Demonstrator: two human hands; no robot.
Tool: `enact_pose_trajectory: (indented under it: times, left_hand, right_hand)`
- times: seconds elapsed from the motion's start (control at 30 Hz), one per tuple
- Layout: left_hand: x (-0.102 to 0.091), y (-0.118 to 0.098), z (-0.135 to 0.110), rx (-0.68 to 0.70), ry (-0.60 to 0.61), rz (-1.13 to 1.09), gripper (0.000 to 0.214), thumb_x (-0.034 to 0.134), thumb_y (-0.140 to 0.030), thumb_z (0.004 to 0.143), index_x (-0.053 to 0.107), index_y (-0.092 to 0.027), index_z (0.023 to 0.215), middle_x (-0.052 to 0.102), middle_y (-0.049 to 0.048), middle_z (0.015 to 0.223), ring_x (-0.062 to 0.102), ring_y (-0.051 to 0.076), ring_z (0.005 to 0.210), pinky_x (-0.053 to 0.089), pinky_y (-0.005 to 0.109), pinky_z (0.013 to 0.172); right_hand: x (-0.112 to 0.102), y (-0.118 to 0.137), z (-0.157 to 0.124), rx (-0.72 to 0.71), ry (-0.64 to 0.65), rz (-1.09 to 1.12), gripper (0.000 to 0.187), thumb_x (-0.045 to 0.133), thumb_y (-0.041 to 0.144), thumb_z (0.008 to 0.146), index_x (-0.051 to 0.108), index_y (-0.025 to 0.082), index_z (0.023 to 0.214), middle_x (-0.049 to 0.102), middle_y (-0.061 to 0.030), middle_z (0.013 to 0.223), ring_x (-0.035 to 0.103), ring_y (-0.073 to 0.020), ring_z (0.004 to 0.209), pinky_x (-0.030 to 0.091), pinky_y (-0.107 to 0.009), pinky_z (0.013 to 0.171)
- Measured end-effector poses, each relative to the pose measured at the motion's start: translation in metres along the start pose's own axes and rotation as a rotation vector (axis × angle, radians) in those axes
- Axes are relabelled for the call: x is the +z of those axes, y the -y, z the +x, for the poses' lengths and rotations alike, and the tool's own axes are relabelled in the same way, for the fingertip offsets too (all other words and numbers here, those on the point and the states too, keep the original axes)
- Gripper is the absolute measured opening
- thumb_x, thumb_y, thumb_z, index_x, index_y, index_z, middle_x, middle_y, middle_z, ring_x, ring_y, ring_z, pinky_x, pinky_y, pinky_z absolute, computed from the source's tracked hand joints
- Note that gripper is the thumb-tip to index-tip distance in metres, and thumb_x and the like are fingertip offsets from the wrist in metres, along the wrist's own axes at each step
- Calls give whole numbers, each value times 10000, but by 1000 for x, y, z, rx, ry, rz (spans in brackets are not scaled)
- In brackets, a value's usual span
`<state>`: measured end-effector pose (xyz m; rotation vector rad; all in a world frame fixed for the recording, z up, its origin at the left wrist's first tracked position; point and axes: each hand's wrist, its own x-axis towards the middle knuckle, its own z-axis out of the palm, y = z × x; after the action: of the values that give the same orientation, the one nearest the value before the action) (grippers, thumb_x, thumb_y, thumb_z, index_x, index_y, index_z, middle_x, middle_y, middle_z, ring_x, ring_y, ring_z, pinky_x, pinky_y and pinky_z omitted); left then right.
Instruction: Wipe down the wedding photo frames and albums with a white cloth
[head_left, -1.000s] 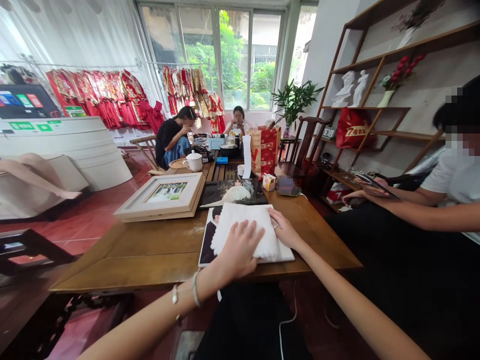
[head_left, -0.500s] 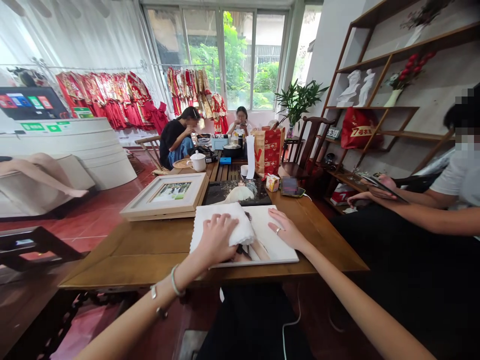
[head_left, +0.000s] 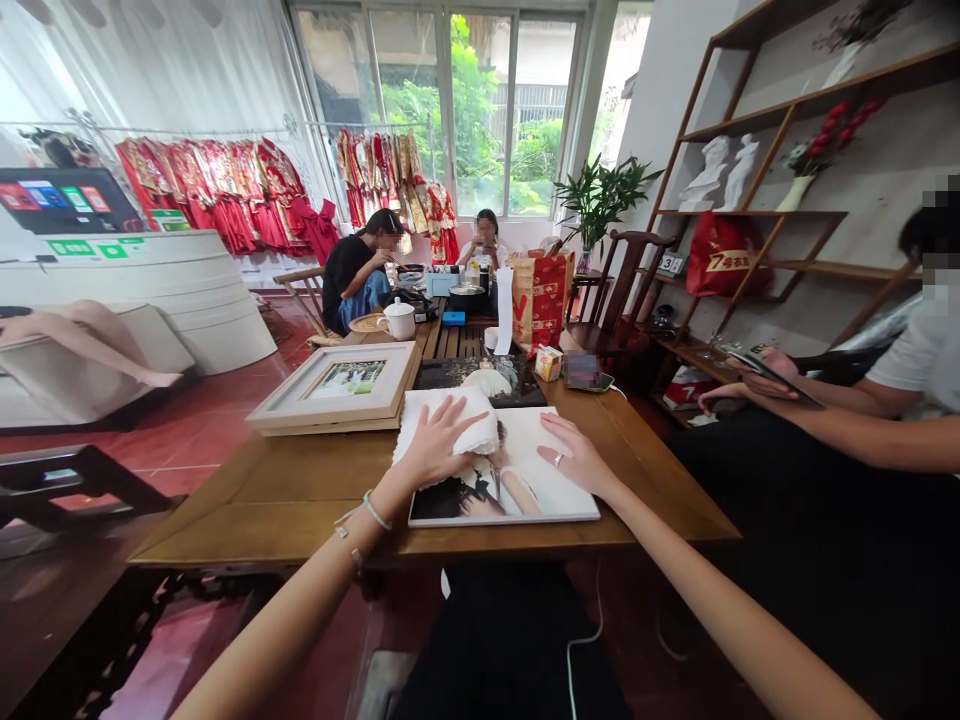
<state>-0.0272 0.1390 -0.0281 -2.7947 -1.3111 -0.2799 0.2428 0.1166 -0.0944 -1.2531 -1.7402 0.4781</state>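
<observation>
A photo panel (head_left: 551, 480) lies flat at the near edge of the wooden table, printed with a person on a pale and dark ground. Across its far left part is a crumpled white cloth (head_left: 480, 432), which hides some of the picture. My left hand (head_left: 439, 440) presses on the cloth from above, its fingers spread. On the panel's right side rests my right hand (head_left: 577, 455), open and flat, with a ring on one finger. Just beyond the panel is a second, dark picture (head_left: 442, 376), partly covered by the cloth's far edge.
Left of the panel, pale wooden picture frames (head_left: 262, 408) are stacked. Farther back stand a white teapot (head_left: 399, 320), a paper bag (head_left: 541, 290), a small box (head_left: 549, 363) and a phone (head_left: 586, 372). Another person (head_left: 900, 370) sits close at the right; two more are at the far end.
My left hand has slid the cloth a little away from me, uncovering more of the panel's near left part, and its fingers have spread. My right hand stays in place.
</observation>
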Motion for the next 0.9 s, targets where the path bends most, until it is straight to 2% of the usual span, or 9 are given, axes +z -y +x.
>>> enact_pose_trajectory:
  times: [0.2,0.3,0.43,0.53,0.67,0.9]
  left_hand:
    - [-9,-16,-15,5,42,-7,649,507,-316,805,281,-349,1412,174,80,1523,92,335,1389,123,610,1052]
    - [-15,-35,-42,9,86,-13,718,538,-281,766,250,-368,1419,115,51,1537,44,339,1392,102,620,1054]
    - [-21,-64,-83,10,134,-19,790,583,-348,727,219,-378,1427,49,31,1544,4,358,1387,79,626,1057]
    - [-25,-75,-96,-3,158,-24,812,598,-362,713,210,-393,1425,55,28,1542,6,350,1389,77,620,1062]
    - [-27,-69,-77,-34,163,-31,774,572,-317,735,222,-394,1421,124,35,1536,49,337,1392,113,611,1063]
    - [-17,-27,1,-96,86,14,572,453,-369,852,308,-334,1404,257,84,1495,172,344,1369,199,603,1028]
  right_hand:
    - [2,-3,1,-3,-11,16,512,601,485,768,603,191,1187,518,-151,1321,442,-279,1259,283,-504,1088]
    - [3,-3,1,-14,10,27,485,584,470,786,600,208,1194,507,-133,1339,420,-269,1279,267,-502,1096]
    - [2,-3,1,-17,47,37,477,562,461,806,582,220,1217,490,-119,1359,384,-265,1307,256,-509,1099]
    - [2,-3,1,-33,57,10,470,548,456,816,583,211,1216,498,-127,1350,398,-266,1297,261,-513,1097]
    - [1,-2,0,-61,59,-19,464,535,461,824,584,216,1214,510,-125,1339,414,-260,1284,273,-510,1094]
    - [0,-1,0,-55,67,-24,469,533,473,825,577,225,1220,505,-119,1345,406,-260,1289,271,-513,1094]
